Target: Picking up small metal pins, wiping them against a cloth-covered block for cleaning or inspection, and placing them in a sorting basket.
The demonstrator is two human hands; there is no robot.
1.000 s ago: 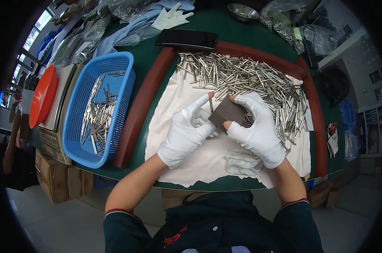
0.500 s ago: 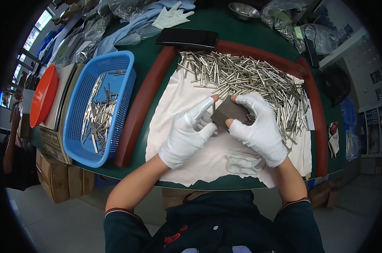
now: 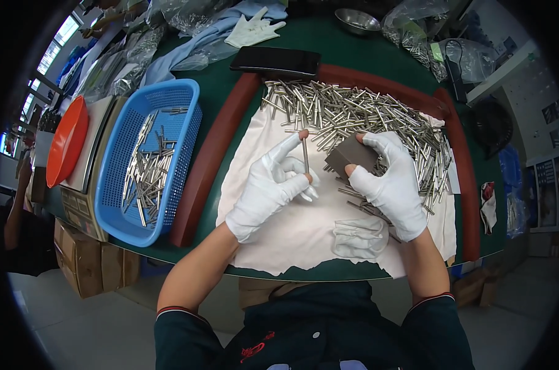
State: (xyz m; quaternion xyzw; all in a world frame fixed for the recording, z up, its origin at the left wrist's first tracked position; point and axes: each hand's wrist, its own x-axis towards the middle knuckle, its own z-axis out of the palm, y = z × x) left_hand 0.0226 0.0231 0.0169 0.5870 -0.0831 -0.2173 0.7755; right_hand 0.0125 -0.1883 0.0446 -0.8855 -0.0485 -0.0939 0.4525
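- Left hand (image 3: 264, 194) has one thin metal pin (image 3: 305, 157) pinched by its two ends.
- Right hand (image 3: 391, 188) grips a dark brown block (image 3: 355, 153), apart from that pin.
- Big messy pile of pins (image 3: 359, 111) just beyond both hands.
- Blue basket (image 3: 182, 139) with more pins (image 3: 147, 185), off left of the left hand.

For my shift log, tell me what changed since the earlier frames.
The right hand moved the block rightward, away from the pin; the left hand shifted slightly left. Both hands kept their holds; basket and pile look unchanged.
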